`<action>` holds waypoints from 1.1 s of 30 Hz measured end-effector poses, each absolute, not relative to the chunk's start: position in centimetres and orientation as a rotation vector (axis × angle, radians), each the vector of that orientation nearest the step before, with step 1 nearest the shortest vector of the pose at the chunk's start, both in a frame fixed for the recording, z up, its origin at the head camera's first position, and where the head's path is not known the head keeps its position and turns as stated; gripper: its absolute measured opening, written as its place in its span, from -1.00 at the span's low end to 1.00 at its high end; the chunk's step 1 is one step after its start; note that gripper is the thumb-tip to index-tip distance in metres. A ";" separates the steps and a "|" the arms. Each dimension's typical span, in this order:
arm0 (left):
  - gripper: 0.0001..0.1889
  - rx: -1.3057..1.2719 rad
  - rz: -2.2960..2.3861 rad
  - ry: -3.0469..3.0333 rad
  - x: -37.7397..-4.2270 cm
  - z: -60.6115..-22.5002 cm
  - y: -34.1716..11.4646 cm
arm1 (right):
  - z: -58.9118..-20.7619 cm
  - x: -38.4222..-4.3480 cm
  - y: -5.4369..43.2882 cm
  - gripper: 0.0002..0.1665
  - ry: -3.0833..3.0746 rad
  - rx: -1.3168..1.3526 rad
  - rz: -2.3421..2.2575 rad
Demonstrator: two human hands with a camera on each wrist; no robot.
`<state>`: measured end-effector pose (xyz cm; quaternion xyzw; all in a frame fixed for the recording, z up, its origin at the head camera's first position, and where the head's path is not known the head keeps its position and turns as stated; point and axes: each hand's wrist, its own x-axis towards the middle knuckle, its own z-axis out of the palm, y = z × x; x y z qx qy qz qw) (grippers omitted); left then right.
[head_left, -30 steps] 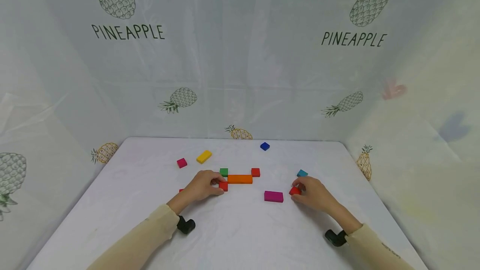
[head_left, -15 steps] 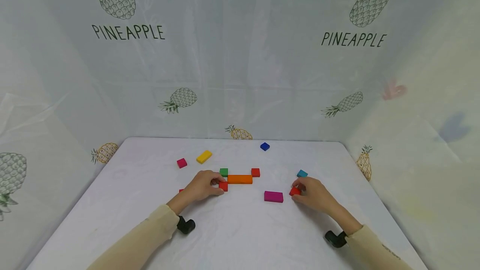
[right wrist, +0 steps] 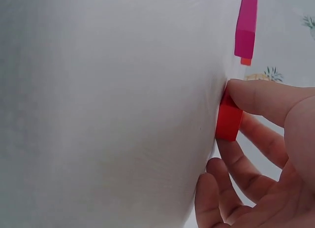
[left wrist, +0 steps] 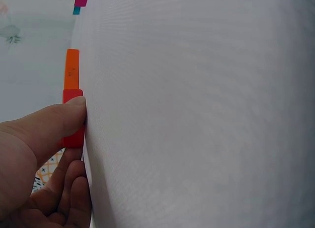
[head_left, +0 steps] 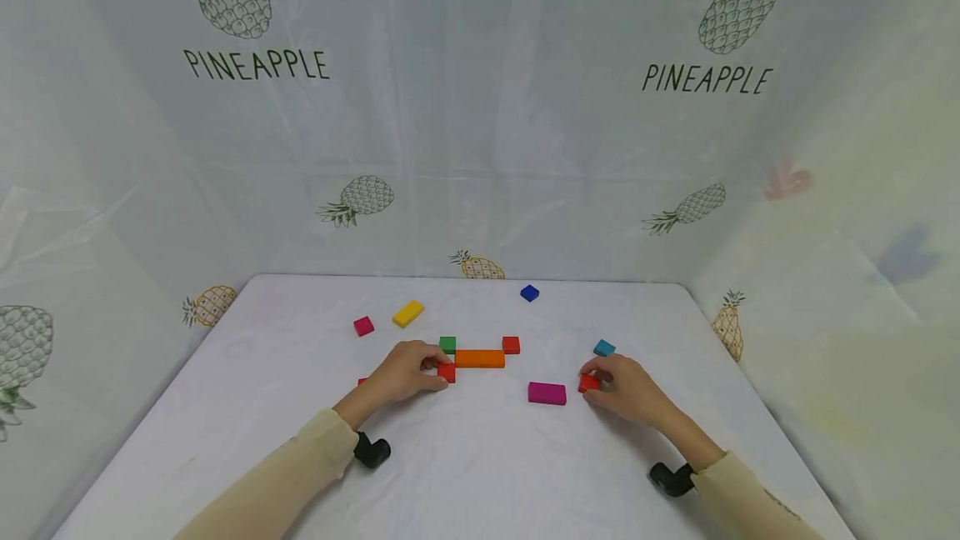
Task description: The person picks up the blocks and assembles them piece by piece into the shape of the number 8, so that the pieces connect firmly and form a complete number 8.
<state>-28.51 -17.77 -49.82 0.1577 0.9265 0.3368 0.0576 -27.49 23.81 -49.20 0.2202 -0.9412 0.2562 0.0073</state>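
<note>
My left hand (head_left: 405, 371) pinches a red block (head_left: 447, 372) lying at the near left corner of an orange bar (head_left: 480, 359). In the left wrist view the thumb covers part of this red block (left wrist: 74, 140). A green block (head_left: 447, 344) sits behind the bar's left end, and another red block (head_left: 512, 345) behind its right end. Further right, my right hand (head_left: 628, 387) holds a red block (head_left: 588, 383) between thumb and fingers, down on the table. The right wrist view shows that block (right wrist: 229, 120) under the thumb.
A magenta bar (head_left: 547, 393) lies left of the right hand, a light blue block (head_left: 604, 347) just behind it. Farther back are a dark blue block (head_left: 530, 293), a yellow bar (head_left: 408, 313) and a crimson block (head_left: 363, 326). Another red piece (head_left: 362, 380) is mostly hidden by the left hand.
The red block in my right hand has turned slightly, its near face now squarer to the head view, and the fingers have shifted a little with it. My left hand stays put.
</note>
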 end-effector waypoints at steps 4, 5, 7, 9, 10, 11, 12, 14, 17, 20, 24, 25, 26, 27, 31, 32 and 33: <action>-0.69 0.481 1.017 2.811 -28.6 -49.9 -17.8 | -49.2 -27.5 23.9 -0.67 -2.931 0.723 0.820; -0.69 0.480 1.016 2.812 -28.6 -49.9 -17.8 | -49.1 -27.5 23.9 -0.67 -2.931 0.729 0.823; -0.69 0.480 1.014 2.811 -28.6 -50.0 -17.9 | -49.0 -27.5 23.9 -0.68 -2.934 0.733 0.831; -0.69 0.480 1.015 2.807 -28.7 -50.0 -17.9 | -48.9 -27.5 23.9 -0.68 -2.934 0.735 0.837; -0.68 0.481 1.017 2.804 -28.7 -50.0 -17.9 | -48.8 -27.5 23.9 -0.68 -2.931 0.736 0.841; -0.68 0.480 1.017 2.803 -28.7 -50.0 -17.9 | -48.8 -27.5 23.8 -0.68 -2.928 0.737 0.844; -0.68 0.481 1.017 2.801 -28.7 -50.0 -17.9 | -48.7 -27.6 23.7 -0.68 -2.923 0.736 0.850; -0.68 0.484 1.018 2.801 -28.8 -50.0 -17.9 | -48.6 -27.7 23.5 -0.66 -2.912 0.737 0.852; -0.69 0.485 1.014 2.803 -28.8 -50.1 -17.9 | -48.4 -27.9 23.1 -0.65 -2.901 0.738 0.855; -0.69 0.487 1.014 2.801 -28.8 -50.2 -17.9 | -48.1 -28.3 22.6 -0.63 -2.904 0.727 0.848; -0.68 0.486 1.017 2.797 -28.9 -50.3 -18.0 | -47.7 -28.7 21.9 -0.62 -2.914 0.739 0.837; -0.68 0.486 1.016 2.798 -28.9 -50.3 -18.0 | -47.7 -28.8 21.8 -0.61 -2.914 0.744 0.840; -0.68 0.487 1.016 2.798 -28.9 -50.4 -18.0 | -47.6 -29.0 21.5 -0.61 -2.913 0.758 0.841; -0.68 0.486 1.017 2.797 -28.9 -50.3 -18.0 | -47.6 -29.1 21.3 -0.61 -2.910 0.771 0.841; -0.69 0.488 1.018 2.799 -28.8 -50.2 -18.0 | -47.5 -29.6 20.3 -0.60 -2.916 0.777 0.859; -0.69 0.489 1.018 2.800 -28.8 -50.1 -18.0 | -47.5 -29.8 20.0 -0.60 -2.920 0.777 0.860; -0.69 0.489 1.017 2.801 -28.8 -50.1 -18.0 | -47.5 -29.9 19.7 -0.59 -2.924 0.778 0.860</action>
